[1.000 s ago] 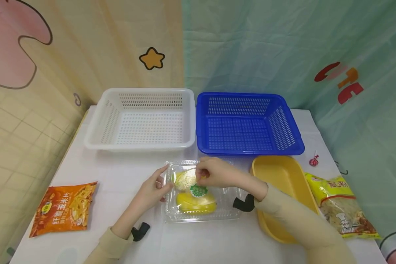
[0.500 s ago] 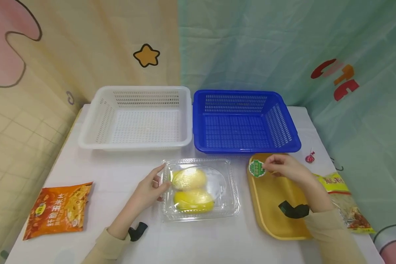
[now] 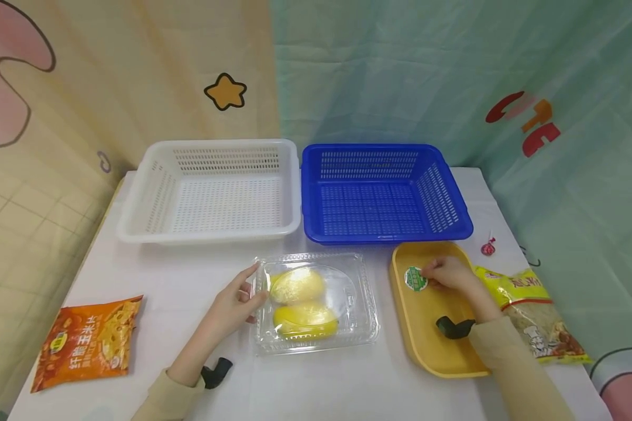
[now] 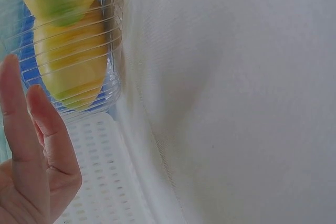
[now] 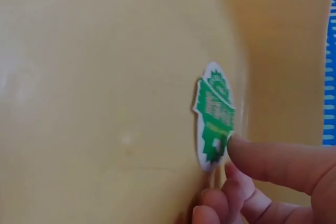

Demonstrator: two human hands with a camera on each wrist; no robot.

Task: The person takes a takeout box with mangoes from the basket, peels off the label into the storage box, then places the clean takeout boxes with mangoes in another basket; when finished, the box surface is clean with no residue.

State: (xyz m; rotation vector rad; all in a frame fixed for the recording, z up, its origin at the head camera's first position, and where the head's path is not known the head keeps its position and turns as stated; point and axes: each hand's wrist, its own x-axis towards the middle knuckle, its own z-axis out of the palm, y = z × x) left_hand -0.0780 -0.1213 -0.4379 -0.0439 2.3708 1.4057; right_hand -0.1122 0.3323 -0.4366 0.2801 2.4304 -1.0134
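The step in hand looked to be putting down a round green-and-white sticker point(image 5: 215, 114) in the long yellow plastic tray point(image 3: 426, 321). The right grip point(image 3: 450, 274) pinched it by its edge, low over the tray's far left part; whether it met the floor was unclear. The next move seemed to call for a clean release, since a tacky back might cling to the skin. The left grip point(image 3: 233, 309) lay loosely spread at the left edge of the clear plastic lidded box point(image 3: 351, 324), where two yellow oval fruits point(image 3: 305, 318) lay. Tray walls rose around the right grip and the blue plastic basket point(image 3: 368, 213) stood just beyond, so lifting straight up looked safest. Between box and tray ran a bare strip of white-covered table point(image 3: 392, 332), with wider room on the near side
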